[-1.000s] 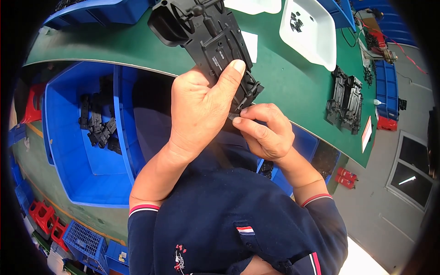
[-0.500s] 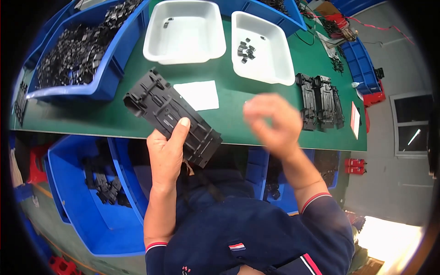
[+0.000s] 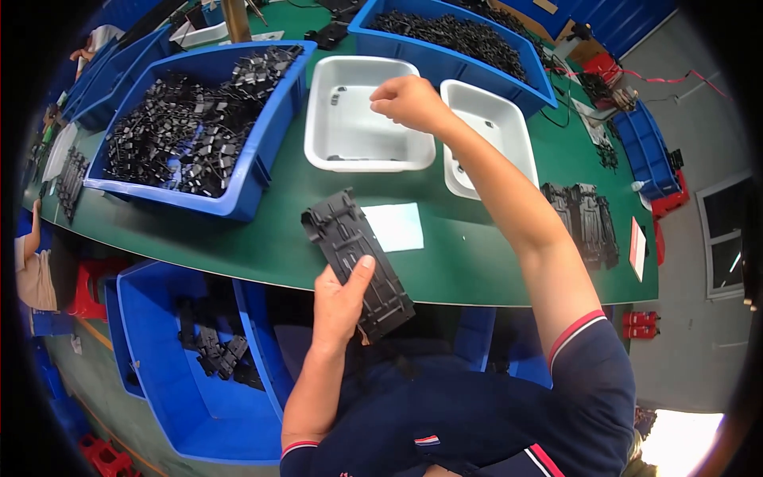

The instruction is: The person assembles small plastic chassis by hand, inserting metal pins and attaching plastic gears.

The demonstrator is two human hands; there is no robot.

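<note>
My left hand (image 3: 338, 306) grips a long black moulded plastic part (image 3: 347, 238) by its near end, thumb on top, tilted over the front edge of the green table. My right hand (image 3: 409, 103) reaches over the left white tray (image 3: 315, 147), its fingers curled together; whatever they hold, if anything, is hidden. A few small black pieces (image 3: 335, 97) lie in that tray. The right white tray (image 3: 524, 151) is partly covered by my right forearm, and a small black piece (image 3: 489, 124) shows inside. A white sheet of paper (image 3: 401, 228) lies beside the black part.
A blue bin (image 3: 253, 191) full of black pieces stands at the left, another blue bin (image 3: 543, 94) at the back. Several similar black parts (image 3: 592, 222) lie at the right. Below the table edge sits a large blue bin (image 3: 183, 413). Another person (image 3: 36, 270) is at the far left.
My right hand has swung left and away from me, from the table's front to above the left white tray. My left hand still holds the black part. The whole view has shifted.
</note>
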